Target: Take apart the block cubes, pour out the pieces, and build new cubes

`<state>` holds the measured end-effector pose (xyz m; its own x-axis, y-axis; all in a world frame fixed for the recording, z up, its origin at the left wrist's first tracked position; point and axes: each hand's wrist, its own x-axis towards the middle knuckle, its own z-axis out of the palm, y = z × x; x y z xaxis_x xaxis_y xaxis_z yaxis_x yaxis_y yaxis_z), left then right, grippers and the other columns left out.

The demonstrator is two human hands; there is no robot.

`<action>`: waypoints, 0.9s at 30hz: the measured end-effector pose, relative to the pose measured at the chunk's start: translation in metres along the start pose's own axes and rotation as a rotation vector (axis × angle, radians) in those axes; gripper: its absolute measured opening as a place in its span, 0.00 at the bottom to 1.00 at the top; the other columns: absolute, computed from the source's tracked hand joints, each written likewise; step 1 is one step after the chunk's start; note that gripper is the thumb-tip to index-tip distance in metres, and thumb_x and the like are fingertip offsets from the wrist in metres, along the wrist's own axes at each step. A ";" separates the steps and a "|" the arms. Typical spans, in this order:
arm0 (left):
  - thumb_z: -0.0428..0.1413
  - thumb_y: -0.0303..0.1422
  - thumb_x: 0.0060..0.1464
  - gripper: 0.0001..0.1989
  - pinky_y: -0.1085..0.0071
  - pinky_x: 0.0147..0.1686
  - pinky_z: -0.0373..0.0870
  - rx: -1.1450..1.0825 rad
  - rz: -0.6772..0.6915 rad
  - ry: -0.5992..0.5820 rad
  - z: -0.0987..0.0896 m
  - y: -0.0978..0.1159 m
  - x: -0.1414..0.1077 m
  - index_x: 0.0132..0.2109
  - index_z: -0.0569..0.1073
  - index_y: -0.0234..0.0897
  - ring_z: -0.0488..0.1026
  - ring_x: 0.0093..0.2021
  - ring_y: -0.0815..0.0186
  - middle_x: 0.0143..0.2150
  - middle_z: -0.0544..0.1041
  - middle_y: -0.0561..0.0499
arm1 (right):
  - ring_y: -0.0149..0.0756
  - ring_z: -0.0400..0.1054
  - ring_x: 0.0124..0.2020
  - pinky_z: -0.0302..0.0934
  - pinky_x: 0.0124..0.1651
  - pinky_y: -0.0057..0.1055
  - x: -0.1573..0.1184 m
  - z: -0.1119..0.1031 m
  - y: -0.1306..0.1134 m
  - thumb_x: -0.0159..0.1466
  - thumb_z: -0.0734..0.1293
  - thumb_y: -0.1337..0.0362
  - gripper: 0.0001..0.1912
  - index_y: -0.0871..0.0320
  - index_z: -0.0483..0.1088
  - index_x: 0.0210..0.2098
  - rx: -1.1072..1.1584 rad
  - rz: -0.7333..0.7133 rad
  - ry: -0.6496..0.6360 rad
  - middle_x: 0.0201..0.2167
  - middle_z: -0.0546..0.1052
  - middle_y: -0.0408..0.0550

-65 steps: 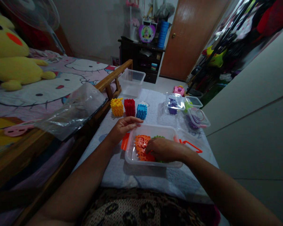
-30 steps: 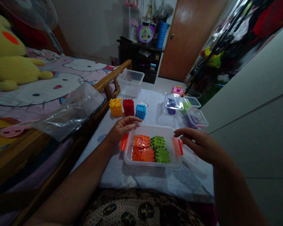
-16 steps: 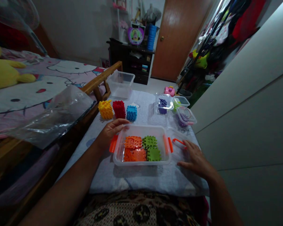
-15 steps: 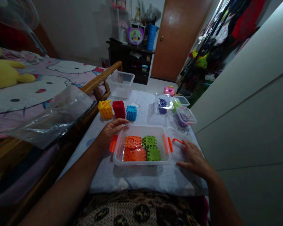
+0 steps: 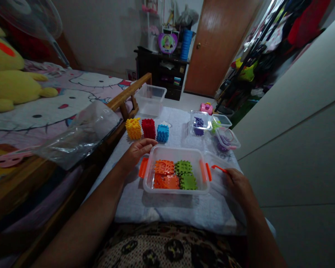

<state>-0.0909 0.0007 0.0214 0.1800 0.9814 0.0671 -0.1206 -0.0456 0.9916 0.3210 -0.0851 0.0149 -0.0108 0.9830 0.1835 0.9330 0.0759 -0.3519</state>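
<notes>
A clear box [image 5: 176, 190] with orange latches stands before me, holding orange pieces [image 5: 164, 167] and green pieces [image 5: 188, 181]. My left hand [image 5: 138, 152] rests at its far left corner, fingers extended. To the right of the box, my right hand [image 5: 237, 182] is closed on the edge of a clear lid [image 5: 219, 180] with an orange handle [image 5: 219, 169]; the lid lies low on the cloth. Behind the box stand stacks of yellow pieces [image 5: 133, 128], red pieces [image 5: 148, 129] and blue pieces [image 5: 163, 133].
An open clear bin [image 5: 152, 100] is at the table's back left. Small containers with dark purple pieces [image 5: 198, 126], light green pieces [image 5: 216, 126] and purple pieces [image 5: 223, 141] stand back right. A wooden bed rail [image 5: 128, 91] with a plastic bag [image 5: 80, 134] borders the left; white cabinets [image 5: 301, 149] the right.
My right hand has closed its fingers at the clear lid's edge by the orange handle. The view has shifted, so everything appears a little further right. My left hand stays by the box corner.
</notes>
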 end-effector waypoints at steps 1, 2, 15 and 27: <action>0.65 0.43 0.49 0.15 0.70 0.40 0.69 0.007 -0.004 -0.014 0.000 0.000 0.000 0.41 0.81 0.40 0.74 0.38 0.62 0.39 0.80 0.50 | 0.45 0.74 0.39 0.67 0.45 0.41 -0.002 -0.003 0.002 0.65 0.56 0.58 0.16 0.56 0.75 0.37 0.000 0.011 0.014 0.37 0.80 0.55; 0.65 0.43 0.49 0.15 0.70 0.40 0.69 0.010 -0.012 -0.025 0.001 0.001 -0.001 0.40 0.81 0.40 0.74 0.38 0.62 0.38 0.80 0.50 | 0.45 0.74 0.40 0.67 0.45 0.41 -0.004 -0.008 0.004 0.66 0.56 0.58 0.17 0.56 0.75 0.38 -0.002 0.022 0.036 0.38 0.80 0.55; 0.66 0.37 0.45 0.13 0.71 0.35 0.68 -0.218 -0.051 0.077 0.021 -0.001 -0.004 0.39 0.79 0.38 0.73 0.32 0.67 0.34 0.79 0.54 | 0.45 0.75 0.46 0.67 0.51 0.43 -0.004 -0.090 -0.054 0.68 0.60 0.56 0.14 0.52 0.75 0.44 -0.016 -0.071 0.419 0.44 0.80 0.50; 0.62 0.43 0.50 0.13 0.73 0.29 0.66 -0.365 -0.056 0.120 0.030 -0.004 -0.002 0.37 0.78 0.37 0.70 0.27 0.69 0.30 0.77 0.54 | 0.43 0.72 0.44 0.65 0.48 0.40 0.033 -0.048 -0.158 0.70 0.58 0.65 0.12 0.57 0.73 0.43 0.134 -0.378 0.070 0.43 0.80 0.54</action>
<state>-0.0618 -0.0065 0.0209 0.0836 0.9963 -0.0211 -0.4569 0.0572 0.8877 0.1904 -0.0732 0.1207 -0.3151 0.8682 0.3833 0.8130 0.4553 -0.3630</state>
